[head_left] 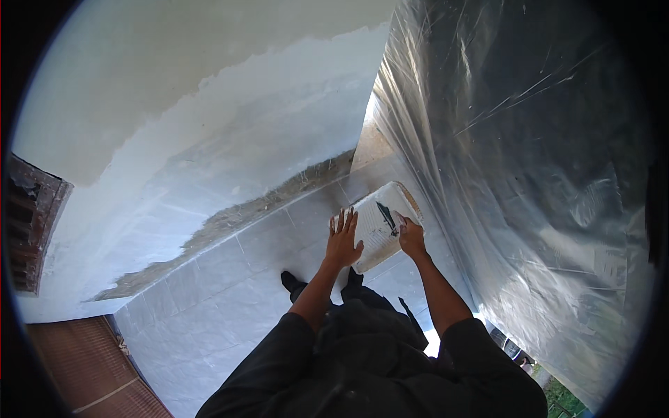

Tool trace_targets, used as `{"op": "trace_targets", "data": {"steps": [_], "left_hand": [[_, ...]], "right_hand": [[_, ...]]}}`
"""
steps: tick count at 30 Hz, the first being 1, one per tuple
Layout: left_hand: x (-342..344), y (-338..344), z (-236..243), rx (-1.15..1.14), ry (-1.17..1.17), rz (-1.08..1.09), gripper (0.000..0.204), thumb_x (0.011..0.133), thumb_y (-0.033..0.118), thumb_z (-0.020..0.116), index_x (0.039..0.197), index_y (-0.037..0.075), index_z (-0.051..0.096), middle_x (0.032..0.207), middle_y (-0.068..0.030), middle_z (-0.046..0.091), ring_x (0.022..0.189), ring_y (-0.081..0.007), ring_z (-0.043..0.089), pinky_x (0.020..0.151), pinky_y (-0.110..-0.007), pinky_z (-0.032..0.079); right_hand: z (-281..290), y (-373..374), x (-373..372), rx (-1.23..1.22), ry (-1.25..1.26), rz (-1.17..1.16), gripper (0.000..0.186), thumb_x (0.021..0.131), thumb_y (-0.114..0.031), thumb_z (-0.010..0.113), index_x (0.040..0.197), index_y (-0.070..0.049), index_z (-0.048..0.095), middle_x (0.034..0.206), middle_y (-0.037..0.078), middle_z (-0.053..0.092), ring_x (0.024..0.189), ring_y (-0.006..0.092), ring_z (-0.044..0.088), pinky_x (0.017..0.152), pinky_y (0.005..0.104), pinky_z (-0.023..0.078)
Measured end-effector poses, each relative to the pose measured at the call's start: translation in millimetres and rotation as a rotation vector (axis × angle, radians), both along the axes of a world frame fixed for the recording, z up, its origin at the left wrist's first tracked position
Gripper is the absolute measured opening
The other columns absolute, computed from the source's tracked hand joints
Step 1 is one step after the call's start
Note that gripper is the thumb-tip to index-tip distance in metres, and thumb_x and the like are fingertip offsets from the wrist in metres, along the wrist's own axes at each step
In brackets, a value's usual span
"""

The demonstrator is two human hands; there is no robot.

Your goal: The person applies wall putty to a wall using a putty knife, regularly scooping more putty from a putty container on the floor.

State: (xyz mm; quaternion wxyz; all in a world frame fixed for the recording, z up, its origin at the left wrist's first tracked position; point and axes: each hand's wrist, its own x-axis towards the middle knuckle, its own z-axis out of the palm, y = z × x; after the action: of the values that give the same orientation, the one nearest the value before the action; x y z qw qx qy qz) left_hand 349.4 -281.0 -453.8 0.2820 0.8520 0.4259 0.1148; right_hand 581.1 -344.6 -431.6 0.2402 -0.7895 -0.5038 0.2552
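View: we look down from the head camera at two bare hands.
White item: we locate the white item (371, 245) between the hands, beyond the right shoe (355, 277); it is roughly rectangular, lined on its face and brownish along its far right edge. We cannot tell whether it rests on the floor.
Green shape: we note a dark green shape (384, 211) on the item's face, close to the right fingertips; we cannot tell whether it is a tool or a print.
Left hand: we find the left hand (341, 244) with fingers spread, overlapping the item's left edge; contact is not clear.
Right hand: we find the right hand (412, 237) with fingers curled at the item's right side; we cannot tell what, if anything, it pinches.
Floor: we see a grey floor (209, 289) marked by straight joints.
Wall: we see a pale wall (223, 132) with a rough brown strip (244, 210) along its base.
Sheet: we see a clear plastic sheet (536, 153) hanging at the right.
Lower left: we see a brown ribbed panel (90, 369).
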Motion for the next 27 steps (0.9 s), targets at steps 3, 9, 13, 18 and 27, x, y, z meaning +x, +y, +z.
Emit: {"op": "trace_targets", "data": {"steps": [3, 9, 13, 18, 27], "left_hand": [[26, -36, -30, -0.146, 0.062, -0.019, 0.095, 0.084, 0.027, 0.068, 0.161, 0.004, 0.017, 0.170, -0.0165, 0.015, 0.158, -0.0366, 0.006, 0.126, -0.057, 0.004], [50, -50, -84, -0.248, 0.130, -0.027, 0.098, 0.082, 0.027, 0.068, 0.161, 0.004, 0.015, 0.170, -0.0158, 0.016, 0.158, -0.0354, 0.007, 0.127, -0.055, 0.006], [63, -35, -123, -0.293, 0.204, -0.042, 0.098, 0.082, 0.027, 0.068, 0.161, 0.004, 0.014, 0.169, -0.0160, 0.017, 0.158, -0.0352, 0.009, 0.127, -0.054, 0.006], [75, -22, -171, -0.291, 0.204, -0.034, 0.099, 0.082, 0.025, 0.068, 0.162, 0.004, 0.013, 0.169, -0.0161, 0.017, 0.158, -0.0347, 0.009, 0.127, -0.054, 0.007], [73, -23, -224, -0.287, 0.133, -0.103, 0.101, 0.079, 0.017, 0.066, 0.162, 0.003, 0.010, 0.168, -0.0159, 0.019, 0.157, -0.0346, 0.012, 0.128, -0.050, 0.010]], "right_hand": [[-14, -29, 27, -0.026, 0.025, -0.110, 0.042, 0.094, -0.005, 0.053, 0.136, -0.003, 0.059, 0.110, 0.030, 0.069, 0.105, 0.0473, 0.065, 0.094, 0.0502, 0.052], [-60, -45, 58, -0.085, 0.034, -0.250, 0.042, 0.096, -0.006, 0.051, 0.138, -0.003, 0.058, 0.122, 0.028, 0.067, 0.115, 0.0436, 0.065, 0.101, 0.0460, 0.050], [-99, -29, 60, -0.127, 0.021, -0.224, 0.042, 0.097, -0.005, 0.051, 0.138, -0.004, 0.059, 0.121, 0.028, 0.067, 0.115, 0.0433, 0.065, 0.101, 0.0451, 0.050], [-152, -2, 68, -0.070, 0.044, -0.140, 0.041, 0.096, -0.004, 0.053, 0.136, -0.005, 0.060, 0.115, 0.028, 0.069, 0.110, 0.0445, 0.066, 0.094, 0.0471, 0.051], [-215, 23, 75, -0.042, -0.056, -0.130, 0.035, 0.090, 0.001, 0.053, 0.124, -0.002, 0.062, 0.095, 0.030, 0.069, 0.093, 0.0489, 0.067, 0.080, 0.0525, 0.051]]}}
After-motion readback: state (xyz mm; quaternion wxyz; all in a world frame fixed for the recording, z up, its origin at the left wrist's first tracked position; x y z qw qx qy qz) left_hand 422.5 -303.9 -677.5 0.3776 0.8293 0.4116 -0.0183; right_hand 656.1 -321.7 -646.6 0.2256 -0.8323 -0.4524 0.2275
